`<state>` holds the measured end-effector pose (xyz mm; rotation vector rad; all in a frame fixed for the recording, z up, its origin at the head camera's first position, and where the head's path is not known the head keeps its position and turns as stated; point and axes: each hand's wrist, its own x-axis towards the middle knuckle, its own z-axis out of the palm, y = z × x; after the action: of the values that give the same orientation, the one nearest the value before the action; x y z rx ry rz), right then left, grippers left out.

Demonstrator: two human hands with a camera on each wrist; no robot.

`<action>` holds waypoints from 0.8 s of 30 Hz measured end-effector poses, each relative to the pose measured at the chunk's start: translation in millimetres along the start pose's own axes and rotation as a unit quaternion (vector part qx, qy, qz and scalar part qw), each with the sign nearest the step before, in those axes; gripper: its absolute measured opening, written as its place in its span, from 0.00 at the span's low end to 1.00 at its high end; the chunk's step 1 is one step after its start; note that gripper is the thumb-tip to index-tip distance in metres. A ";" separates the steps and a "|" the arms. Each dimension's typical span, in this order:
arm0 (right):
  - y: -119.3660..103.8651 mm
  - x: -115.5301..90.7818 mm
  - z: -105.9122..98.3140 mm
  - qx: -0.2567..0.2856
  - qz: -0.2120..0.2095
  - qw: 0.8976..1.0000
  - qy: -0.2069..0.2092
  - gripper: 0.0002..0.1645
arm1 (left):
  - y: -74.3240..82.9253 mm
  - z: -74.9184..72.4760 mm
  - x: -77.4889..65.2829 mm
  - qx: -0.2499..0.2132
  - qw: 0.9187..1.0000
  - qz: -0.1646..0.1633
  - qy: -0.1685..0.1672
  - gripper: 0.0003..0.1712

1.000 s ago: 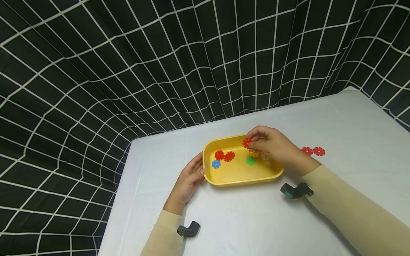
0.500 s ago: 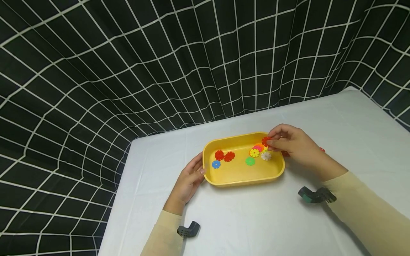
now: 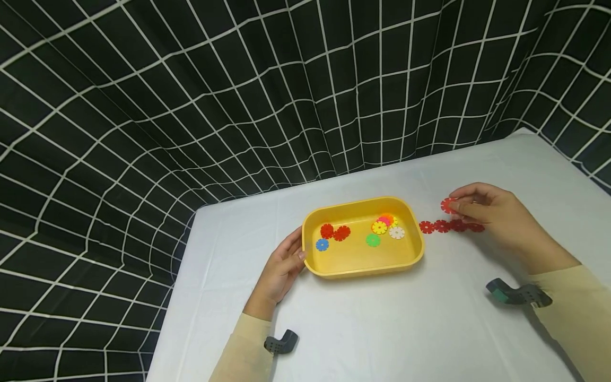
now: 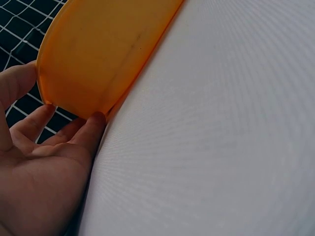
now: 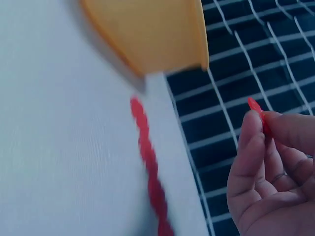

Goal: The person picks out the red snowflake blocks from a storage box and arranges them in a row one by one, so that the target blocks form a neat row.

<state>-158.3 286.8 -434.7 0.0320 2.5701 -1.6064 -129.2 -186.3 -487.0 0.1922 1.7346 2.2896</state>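
A yellow plastic tray (image 3: 363, 271) stands on the white table, and my left hand (image 3: 281, 268) grips its left end, thumb at the rim and fingers along the outside wall. Up close in the left wrist view, the fingertips (image 4: 96, 118) touch that end wall. My right hand (image 3: 496, 215) pinches a red notched disc (image 3: 447, 205) between thumb and fingers, to the right of the tray. Below that hand lies a row of red discs (image 3: 442, 226) on the cloth, its right part shaded and partly covered. The held disc (image 5: 254, 105) appears edge-on in the right wrist view.
Inside the tray are red discs (image 3: 341, 233), a blue disc (image 3: 322, 244), a green disc (image 3: 373, 240), a white disc (image 3: 396, 232) and a small cluster of yellow, pink and orange ones. A dark gridded curtain (image 3: 305, 90) hangs behind the white tablecloth (image 3: 363, 329).
My right hand has moved right, out of the tray and over the row on the cloth, carrying the red disc. The left hand and the tray have hardly moved.
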 end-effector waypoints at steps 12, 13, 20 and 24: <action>51.5 1.2 -39.5 -0.086 0.060 0.994 0.041 0.38 | -0.5 0.1 0.1 0.000 1.000 -0.001 0.004 0.36; 54.9 1.2 -42.4 -0.091 0.066 0.993 0.039 0.38 | -0.5 0.2 0.2 0.000 1.000 -0.001 0.003 0.36; 68.5 0.0 -57.8 -0.140 0.092 0.986 0.005 0.28 | -0.5 0.0 0.3 -0.002 1.000 0.002 -0.002 0.37; 64.6 -2.1 -59.9 -0.146 0.094 0.985 -0.018 0.27 | -0.2 -0.2 0.1 -0.001 1.000 0.000 0.001 0.36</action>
<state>-156.2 369.1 -466.3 0.2107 2.6539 -1.1465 -129.3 -186.4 -487.3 0.1900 1.7329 2.2919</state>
